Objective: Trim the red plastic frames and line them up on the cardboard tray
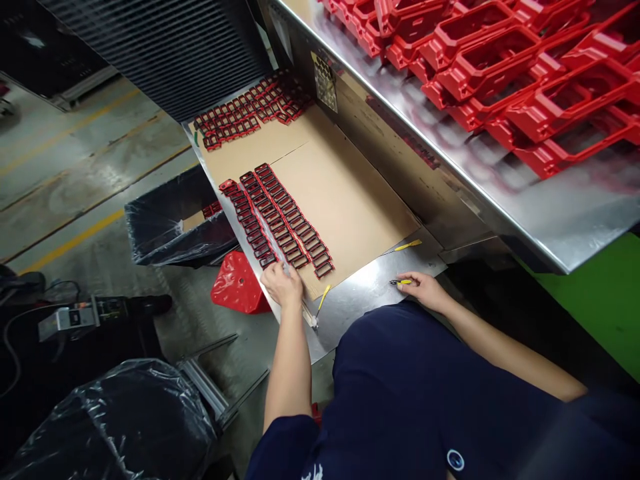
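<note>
My left hand (283, 283) is closed at the near end of the leftmost row of red and black frames (253, 227); what its fingers hold, if anything, is hidden. Two more rows of frames (295, 217) lie beside it on the brown cardboard (350, 200). Over the bare metal near the table's front edge, my right hand (423, 289) grips a small tool with yellow handles (404, 282), its dark tip pointing left. A yellow-handled tool (324, 300) lies close to my left hand, and another yellow item (409, 245) rests at the cardboard's right corner.
Large red frames (485, 60) are piled on a raised metal shelf (560, 227) at the right. More small frames (240, 117) lie at the table's far end. A lined bin (165, 213) and a red container (237, 283) stand left of the table.
</note>
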`<state>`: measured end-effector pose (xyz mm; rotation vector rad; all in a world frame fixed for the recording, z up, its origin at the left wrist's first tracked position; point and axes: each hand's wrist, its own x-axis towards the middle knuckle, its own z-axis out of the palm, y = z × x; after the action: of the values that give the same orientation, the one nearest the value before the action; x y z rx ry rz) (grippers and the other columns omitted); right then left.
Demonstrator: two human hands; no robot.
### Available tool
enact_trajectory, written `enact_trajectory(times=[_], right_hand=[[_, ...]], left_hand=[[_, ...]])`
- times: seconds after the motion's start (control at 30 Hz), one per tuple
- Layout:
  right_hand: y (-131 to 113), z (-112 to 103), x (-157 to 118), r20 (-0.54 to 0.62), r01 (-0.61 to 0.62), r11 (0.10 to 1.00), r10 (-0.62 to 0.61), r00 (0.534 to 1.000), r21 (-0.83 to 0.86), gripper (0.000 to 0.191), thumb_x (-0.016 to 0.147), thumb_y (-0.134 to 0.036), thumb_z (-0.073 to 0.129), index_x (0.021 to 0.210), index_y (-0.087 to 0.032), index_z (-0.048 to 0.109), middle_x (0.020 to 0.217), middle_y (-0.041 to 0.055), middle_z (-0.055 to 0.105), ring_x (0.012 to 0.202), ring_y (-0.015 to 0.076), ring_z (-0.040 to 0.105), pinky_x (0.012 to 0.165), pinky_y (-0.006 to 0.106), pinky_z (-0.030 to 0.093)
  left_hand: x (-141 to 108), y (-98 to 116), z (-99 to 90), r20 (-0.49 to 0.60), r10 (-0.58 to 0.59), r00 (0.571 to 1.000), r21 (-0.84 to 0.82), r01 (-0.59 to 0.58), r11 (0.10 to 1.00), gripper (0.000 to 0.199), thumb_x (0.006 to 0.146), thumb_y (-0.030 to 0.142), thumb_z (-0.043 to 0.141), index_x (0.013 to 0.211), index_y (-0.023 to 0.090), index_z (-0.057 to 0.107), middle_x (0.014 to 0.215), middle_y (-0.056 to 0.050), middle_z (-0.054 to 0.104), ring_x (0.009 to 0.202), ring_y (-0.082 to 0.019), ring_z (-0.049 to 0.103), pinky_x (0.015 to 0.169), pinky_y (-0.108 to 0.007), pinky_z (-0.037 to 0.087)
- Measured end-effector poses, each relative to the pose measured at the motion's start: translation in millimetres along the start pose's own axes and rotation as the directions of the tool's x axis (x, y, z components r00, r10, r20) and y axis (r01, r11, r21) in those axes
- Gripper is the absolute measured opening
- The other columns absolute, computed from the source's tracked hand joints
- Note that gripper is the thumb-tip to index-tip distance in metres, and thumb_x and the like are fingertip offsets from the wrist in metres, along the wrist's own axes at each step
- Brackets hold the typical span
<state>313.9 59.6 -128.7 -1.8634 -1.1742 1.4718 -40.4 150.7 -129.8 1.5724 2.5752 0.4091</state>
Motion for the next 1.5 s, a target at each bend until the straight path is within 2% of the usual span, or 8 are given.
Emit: enact_trajectory(times=[0.17,0.47,0.6,0.77,1.03,1.13,1.27,1.5], right_hand=[[30,7,20,-0.094,-0.032,0.995,0.040,0.995,0.091,0.064,0.068,-0.054,0.068,0.112,-0.008,0.064,0.064,0.0009,0.059,0.058,0.0131,0.051,0.060,0.027,0.044],[37,6,25,-0.091,-0.041,0.990,0.054,0.994,0.135,0.055,0.069,-0.049,0.071,0.108,-0.011,0.065,0.062,0.0003,0.060,0.055,0.0125,0.054,0.057,0.026,0.046],[38,7,28,-0.093,-0.046,0.988,0.060,0.994,0.147,0.049,0.069,-0.047,0.071,0.104,-0.013,0.066,0.061,-0.0003,0.061,0.054,0.0121,0.054,0.055,0.024,0.047],[40,7,30,-0.096,-0.046,0.987,0.061,0.994,0.151,0.044,0.070,-0.044,0.071,0.102,-0.014,0.066,0.062,-0.0008,0.062,0.052,0.0116,0.055,0.053,0.023,0.048],[41,8,30,-0.111,-0.050,0.990,0.065,0.992,0.134,0.041,0.073,-0.041,0.070,0.103,-0.013,0.067,0.064,0.0004,0.064,0.055,0.0123,0.058,0.054,0.023,0.049],[41,8,30,-0.115,-0.046,0.990,0.061,0.991,0.130,0.041,0.074,-0.042,0.069,0.103,-0.013,0.067,0.065,0.0003,0.063,0.055,0.0119,0.058,0.054,0.022,0.049],[43,9,30,-0.127,-0.049,0.993,0.063,0.990,0.111,0.042,0.074,-0.043,0.069,0.104,-0.014,0.068,0.066,0.0007,0.064,0.056,0.0121,0.058,0.055,0.022,0.049],[46,10,33,-0.147,-0.044,0.998,0.050,0.988,0.048,0.044,0.076,-0.047,0.068,0.105,-0.014,0.068,0.068,0.0017,0.067,0.055,0.0127,0.060,0.055,0.023,0.049]], left_hand=[[-20,13,3.4,0.059,0.183,0.981,0.013,-0.184,0.983,0.033,0.087,0.024,0.057,0.117,0.017,0.069,0.132,-0.016,0.057,0.125,-0.034,0.045,0.107,-0.047,0.039],[-31,15,-2.9,0.197,0.331,0.923,0.067,-0.350,0.935,0.032,0.088,0.020,0.054,0.116,0.017,0.068,0.126,-0.016,0.060,0.121,-0.033,0.049,0.103,-0.045,0.042],[-35,19,-4.4,0.240,0.309,0.920,0.111,-0.342,0.933,0.035,0.088,0.021,0.052,0.120,0.013,0.062,0.125,-0.020,0.058,0.120,-0.035,0.051,0.100,-0.047,0.044],[-39,31,7.3,0.316,0.282,0.906,0.109,-0.330,0.938,0.038,0.088,0.017,0.049,0.125,0.014,0.056,0.112,-0.015,0.065,0.108,-0.029,0.063,0.089,-0.038,0.051],[-41,49,17.9,0.327,0.258,0.909,0.101,-0.305,0.947,0.045,0.088,0.013,0.048,0.133,0.012,0.053,0.114,-0.016,0.067,0.106,-0.028,0.066,0.087,-0.036,0.052],[-37,44,10.2,0.278,0.252,0.927,0.116,-0.293,0.949,0.044,0.089,0.015,0.049,0.132,0.013,0.054,0.119,-0.016,0.063,0.112,-0.027,0.062,0.091,-0.036,0.051],[-20,30,-2.7,0.193,0.225,0.955,0.177,-0.260,0.949,0.040,0.091,0.020,0.048,0.129,0.013,0.059,0.128,-0.020,0.057,0.119,-0.033,0.053,0.096,-0.044,0.048],[-8,17,2.6,0.200,0.307,0.930,0.218,-0.348,0.912,0.029,0.092,0.028,0.051,0.111,0.016,0.069,0.134,-0.018,0.056,0.123,-0.036,0.047,0.097,-0.049,0.045]])
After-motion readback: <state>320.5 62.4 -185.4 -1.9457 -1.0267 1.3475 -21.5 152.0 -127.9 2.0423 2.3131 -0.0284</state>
